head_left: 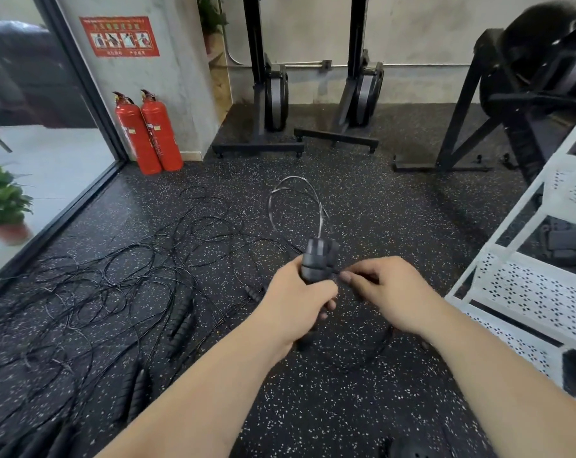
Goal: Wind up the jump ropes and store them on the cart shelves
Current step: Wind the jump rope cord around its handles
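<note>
My left hand [301,300] grips the two black handles of a jump rope [317,261], held upright at the centre of view. A loop of its thin cord [293,201] arcs above the handles, and another loop hangs below my hands. My right hand [384,289] pinches the cord just right of the handles. Several more black jump ropes [114,279] lie tangled on the speckled floor to the left, with their handles [181,322] among them. The white perforated cart [524,285] stands at the right.
Two red fire extinguishers [149,132] stand by the pillar at the back left. Black exercise machines [273,94] line the far wall and the right. A potted plant [2,203] sits behind the glass on the left. Dark items lie on the cart's shelves.
</note>
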